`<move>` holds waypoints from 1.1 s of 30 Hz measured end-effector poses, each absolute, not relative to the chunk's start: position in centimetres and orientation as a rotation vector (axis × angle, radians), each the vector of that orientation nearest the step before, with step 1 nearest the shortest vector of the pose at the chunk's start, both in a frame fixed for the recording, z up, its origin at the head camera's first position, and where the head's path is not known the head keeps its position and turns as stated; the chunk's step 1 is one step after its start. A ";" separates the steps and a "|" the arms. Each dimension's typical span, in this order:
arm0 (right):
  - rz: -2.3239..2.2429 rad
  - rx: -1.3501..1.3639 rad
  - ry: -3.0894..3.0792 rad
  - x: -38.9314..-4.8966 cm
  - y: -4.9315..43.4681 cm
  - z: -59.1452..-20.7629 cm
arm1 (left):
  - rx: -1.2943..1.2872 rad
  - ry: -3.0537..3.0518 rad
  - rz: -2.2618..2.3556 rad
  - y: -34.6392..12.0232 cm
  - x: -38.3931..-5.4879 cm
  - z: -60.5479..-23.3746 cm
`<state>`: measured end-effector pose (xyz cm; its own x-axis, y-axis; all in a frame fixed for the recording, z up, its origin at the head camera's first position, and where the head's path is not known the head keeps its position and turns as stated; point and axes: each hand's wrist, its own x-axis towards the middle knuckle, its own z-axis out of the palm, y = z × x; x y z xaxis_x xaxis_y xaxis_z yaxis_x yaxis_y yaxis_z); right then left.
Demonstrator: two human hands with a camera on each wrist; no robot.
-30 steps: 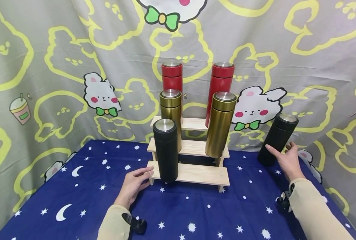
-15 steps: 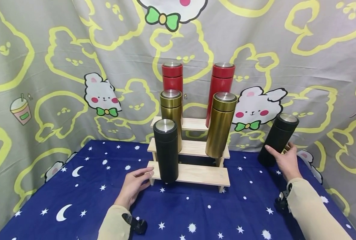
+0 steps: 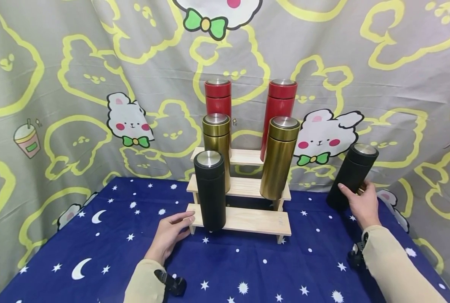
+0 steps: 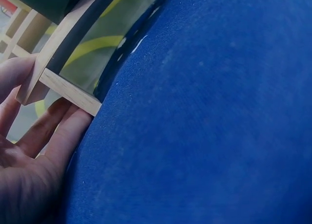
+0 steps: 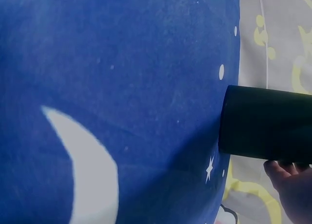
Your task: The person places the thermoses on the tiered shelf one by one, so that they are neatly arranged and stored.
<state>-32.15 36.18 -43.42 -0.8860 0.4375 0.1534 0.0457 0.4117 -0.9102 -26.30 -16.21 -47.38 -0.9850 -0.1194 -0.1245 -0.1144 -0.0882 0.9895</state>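
Note:
My left hand (image 3: 169,233) grips the left end of the lowest step of a three-tier wooden display stand (image 3: 256,219). In the left wrist view, its fingers (image 4: 68,136) lie against the stand's leg (image 4: 70,91). My right hand (image 3: 365,206) holds a black thermos flask (image 3: 355,166) at the right, thumb across its front and fingers behind. That flask leans to the right, its base close over the cloth. Another black thermos flask (image 3: 210,193) stands upright at the left of the lowest step.
Two gold flasks, left (image 3: 216,143) and right (image 3: 278,160), stand on the middle step. Two red flasks, left (image 3: 218,101) and right (image 3: 279,103), occupy the top step. A blue star-patterned cloth (image 3: 134,261) covers the table; a printed curtain (image 3: 164,54) hangs behind.
Almost nothing differs. The right hand shifts very slightly on the black thermos flask, which stays leaning in the same place. The left hand stays at the stand.

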 end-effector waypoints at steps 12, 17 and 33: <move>1.304 -0.353 -2.399 -31.2 36.8 -43.2 | 0.267 -2.095 -2.309 -16.1 -26.2 -47.5; 1.252 -0.292 -2.422 -30.4 36.8 -43.2 | 0.269 -2.113 -2.296 -16.1 -26.3 -47.4; 1.242 -0.209 -2.449 -28.1 35.8 -42.4 | 0.277 -2.101 -2.307 -16.2 -26.4 -47.4</move>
